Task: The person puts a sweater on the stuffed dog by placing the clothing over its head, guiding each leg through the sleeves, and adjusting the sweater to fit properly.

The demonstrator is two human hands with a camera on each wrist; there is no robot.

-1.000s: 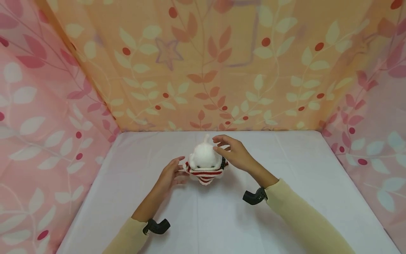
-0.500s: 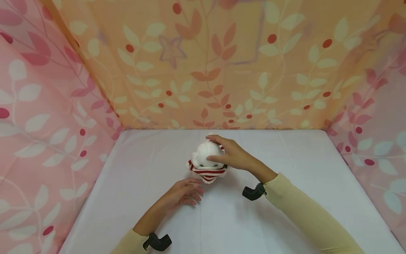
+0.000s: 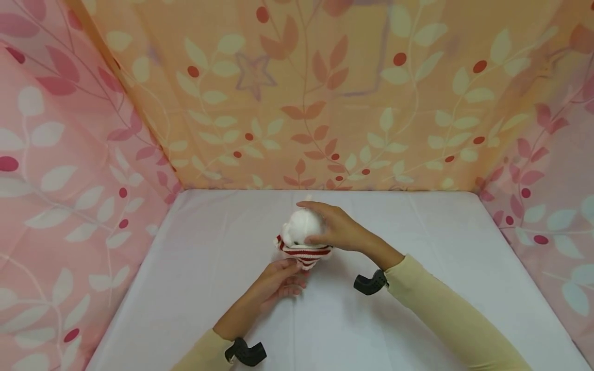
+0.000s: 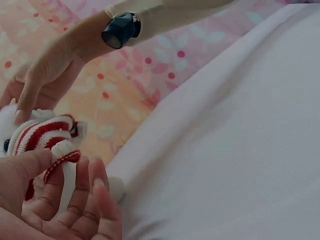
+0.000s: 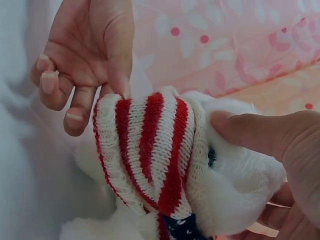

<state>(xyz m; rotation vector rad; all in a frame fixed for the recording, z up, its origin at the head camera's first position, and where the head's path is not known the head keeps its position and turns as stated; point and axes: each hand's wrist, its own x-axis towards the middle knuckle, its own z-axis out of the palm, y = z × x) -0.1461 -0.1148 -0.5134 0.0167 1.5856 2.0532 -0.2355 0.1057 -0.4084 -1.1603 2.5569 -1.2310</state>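
Leaf-print curtains (image 3: 341,118) enclosed your workspace, orange behind the plush toy (image 3: 300,226) and pink on either side of it. Pale cloth covered the worktop (image 3: 394,221) beneath the plush toy, which sat between your two hands with its white head nearer the orange backdrop and its red-and-white striped knit (image 3: 306,251) on the side towards you.

Your left grip (image 3: 278,282) had just made contact. Half a second earlier it was apart from the plush toy, in front of it; now it was narrow, thumb and forefinger pinching the knit's ribbed hem (image 5: 107,125) at the toy's near side, with the other fingers loosely bent and free of the fabric. Your right grip (image 3: 336,228) had drawn in closer too: it held the plush toy's head, thumb lying on the face near a dark eye (image 5: 212,157), the other fingers reaching over the far side.

For the work in hand, that change seemed to mean the plush toy was steadied at its head while you had its clothing by the edge. A dark blue patch (image 5: 184,227) with white flecks showed below the toy's face, in the right wrist view. You could not tell from these views how firmly either hand pressed.
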